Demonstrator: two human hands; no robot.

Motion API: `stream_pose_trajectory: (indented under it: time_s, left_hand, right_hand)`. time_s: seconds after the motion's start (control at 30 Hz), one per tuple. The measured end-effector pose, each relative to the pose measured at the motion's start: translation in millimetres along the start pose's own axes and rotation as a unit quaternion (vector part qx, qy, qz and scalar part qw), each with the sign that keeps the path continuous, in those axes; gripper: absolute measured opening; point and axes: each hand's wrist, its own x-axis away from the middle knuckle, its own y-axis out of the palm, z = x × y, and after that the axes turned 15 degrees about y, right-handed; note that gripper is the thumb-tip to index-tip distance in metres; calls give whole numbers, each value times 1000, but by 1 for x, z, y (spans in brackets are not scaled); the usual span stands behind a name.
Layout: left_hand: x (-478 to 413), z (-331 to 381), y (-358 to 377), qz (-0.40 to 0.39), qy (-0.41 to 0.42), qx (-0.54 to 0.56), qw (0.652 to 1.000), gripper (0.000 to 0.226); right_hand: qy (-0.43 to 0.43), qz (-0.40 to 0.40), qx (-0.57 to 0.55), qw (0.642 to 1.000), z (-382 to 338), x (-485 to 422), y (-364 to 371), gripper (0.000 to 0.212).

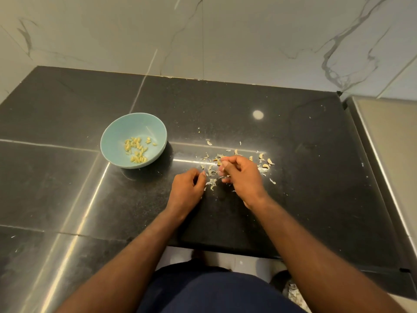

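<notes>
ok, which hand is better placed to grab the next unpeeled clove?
Right hand: the unpeeled cloves lie just beside it; the left hand sits across the peel pile, nearer the bowl.

Small unpeeled garlic cloves (265,166) lie loose among scattered pale papery skins (211,182) mid-worktop (293,132), toward its right edge, while peeled yellowish cloves (136,150) sit heaped in a pale-blue bowl (112,136) further left.
</notes>
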Motion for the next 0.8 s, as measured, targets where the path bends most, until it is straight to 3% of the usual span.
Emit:
stream_pose_trajectory:
  time_s: [0.17, 0.47, 0.57, 0.67, 0.8]
  left_hand:
    - [-7, -10, 4, 38, 14, 33, 999, 16]
    - [-9, -17, 6, 26, 54, 35, 998, 4]
    - [-9, -18, 6, 27, 59, 40, 997, 6]
    - [-10, -21, 6, 23, 58, 56, 996, 6]
    - [-11, -22, 6, 12, 50, 72, 996, 12]
  right_hand:
    - [80, 19, -48, 995, 17, 12, -20, 8]
    - [129, -45, 106, 985, 13, 8, -9, 13]
    - [138, -24, 177, 974, 9, 2, -2, 8]
    - [134, 21, 255, 957, 5, -1, 5, 16]
    - [149, 49, 283, 946, -1, -3, 7, 14]
